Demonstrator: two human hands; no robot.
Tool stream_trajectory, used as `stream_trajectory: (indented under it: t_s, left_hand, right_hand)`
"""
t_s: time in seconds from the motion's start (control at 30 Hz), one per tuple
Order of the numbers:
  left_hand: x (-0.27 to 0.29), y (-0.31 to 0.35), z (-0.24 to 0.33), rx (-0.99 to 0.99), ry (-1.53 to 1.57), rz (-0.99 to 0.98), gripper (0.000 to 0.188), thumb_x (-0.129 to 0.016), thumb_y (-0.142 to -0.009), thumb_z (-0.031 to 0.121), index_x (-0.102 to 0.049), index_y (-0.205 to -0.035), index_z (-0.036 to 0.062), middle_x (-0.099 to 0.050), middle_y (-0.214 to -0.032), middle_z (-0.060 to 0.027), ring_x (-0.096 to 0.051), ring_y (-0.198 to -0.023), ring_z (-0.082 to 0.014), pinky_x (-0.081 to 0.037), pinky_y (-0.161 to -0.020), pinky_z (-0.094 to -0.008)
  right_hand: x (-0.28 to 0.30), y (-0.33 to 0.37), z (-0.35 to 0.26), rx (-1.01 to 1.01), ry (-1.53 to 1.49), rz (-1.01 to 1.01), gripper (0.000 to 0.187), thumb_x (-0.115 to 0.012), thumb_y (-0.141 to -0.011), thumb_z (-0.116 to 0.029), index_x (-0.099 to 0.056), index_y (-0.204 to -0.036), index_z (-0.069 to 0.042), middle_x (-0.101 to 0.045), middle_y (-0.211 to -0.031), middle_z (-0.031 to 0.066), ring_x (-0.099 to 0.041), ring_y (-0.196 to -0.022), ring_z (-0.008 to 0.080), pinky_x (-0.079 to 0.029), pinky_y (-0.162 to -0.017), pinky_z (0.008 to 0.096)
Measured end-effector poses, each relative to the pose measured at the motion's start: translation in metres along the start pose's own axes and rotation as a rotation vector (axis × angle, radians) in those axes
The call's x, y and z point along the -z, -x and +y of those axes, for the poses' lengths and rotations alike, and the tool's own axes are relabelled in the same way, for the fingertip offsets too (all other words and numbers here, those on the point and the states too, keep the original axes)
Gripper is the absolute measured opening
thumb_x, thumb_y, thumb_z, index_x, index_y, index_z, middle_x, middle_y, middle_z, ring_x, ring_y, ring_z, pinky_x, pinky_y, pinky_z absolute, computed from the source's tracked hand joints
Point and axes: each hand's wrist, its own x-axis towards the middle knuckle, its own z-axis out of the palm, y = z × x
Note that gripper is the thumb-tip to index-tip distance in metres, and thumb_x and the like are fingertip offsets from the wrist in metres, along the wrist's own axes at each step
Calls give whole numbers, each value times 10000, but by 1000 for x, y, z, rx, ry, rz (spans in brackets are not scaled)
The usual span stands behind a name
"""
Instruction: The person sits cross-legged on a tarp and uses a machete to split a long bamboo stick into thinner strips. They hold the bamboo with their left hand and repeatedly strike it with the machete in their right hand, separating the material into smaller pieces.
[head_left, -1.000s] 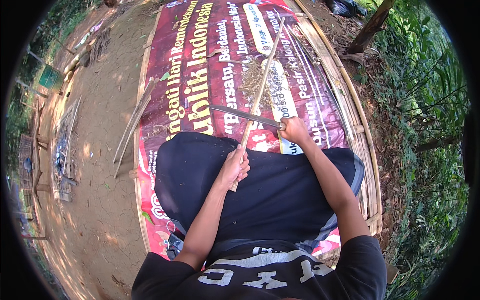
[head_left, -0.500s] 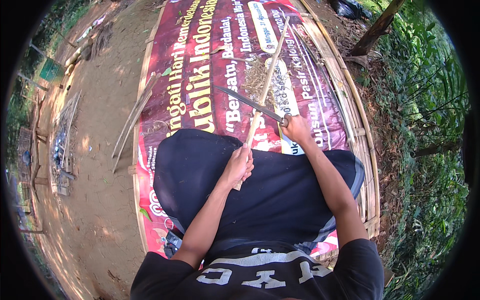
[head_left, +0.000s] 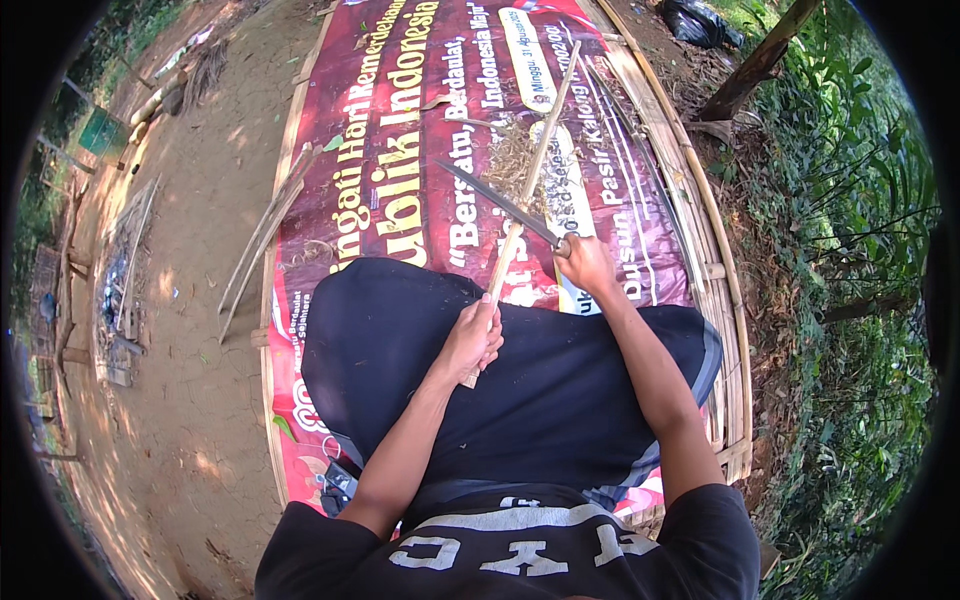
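Observation:
A long, pale bamboo strip [head_left: 547, 135] slants away from my lap toward the far right. My left hand [head_left: 473, 341] is closed round it near its lower end, which sticks out below the fist. In my right hand [head_left: 586, 266] is the handle of a machete [head_left: 503, 203]. Its dark blade points up and to the left and lies across the strip, a little beyond my left hand. Thin curled shavings [head_left: 512, 160] are heaped beside and under the strip, past the blade.
A red printed banner [head_left: 400, 120] covers the bamboo platform [head_left: 722, 330] I sit on. Split bamboo pieces [head_left: 262, 240] lean over the left edge; others [head_left: 640, 140] lie along the right. A small dark device [head_left: 338, 488] rests by my left elbow. Plants [head_left: 850, 330] crowd the right side.
The blade has shifted slightly along the strip toward my left hand, with my right hand moving slightly down and left. My left hand keeps its grip. The whole view has shifted slightly.

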Motion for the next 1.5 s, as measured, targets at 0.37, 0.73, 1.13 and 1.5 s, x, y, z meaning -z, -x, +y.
stream_trajectory:
  t_s: [0.37, 0.73, 1.13, 1.5]
  left_hand:
    - [-6, 2, -3, -18, -124, 10, 414, -320, -1098, 423, -427, -884, 84, -306, -572, 46, -293, -387, -52, -292, -325, -229]
    - [3, 17, -9, 10, -58, -28, 405, -333, -1097, 426, -415, -886, 90, -305, -577, 52, -301, -401, -38, -297, -329, -213]
    - [-1, 21, -9, 22, -58, -59, 395, -329, -1098, 426, -424, -912, 91, -307, -584, 56, -295, -405, -38, -295, -335, -213]
    - [0, 20, -4, 16, -5, -71, 382, -341, -1099, 409, -422, -900, 94, -306, -576, 54, -301, -392, -39, -298, -330, -216]
  right_hand:
    - [-17, -14, 43, -34, -24, 63, 209, -641, -817, -227, -682, -800, -22, -656, -682, 236, -669, -679, 432, -552, -651, 503]
    - [-30, -4, 39, -12, 28, 56, 182, -669, -805, -208, -674, -838, -29, -663, -676, 202, -677, -641, 381, -548, -630, 497]
    - [-33, -3, 49, 192, -15, 108, 169, -693, -765, -185, -650, -785, -22, -648, -671, 188, -642, -623, 399, -527, -605, 485]
    - [-25, -3, 38, 363, -11, 91, 178, -667, -798, -216, -647, -785, -40, -650, -651, 169, -667, -630, 385, -538, -602, 488]
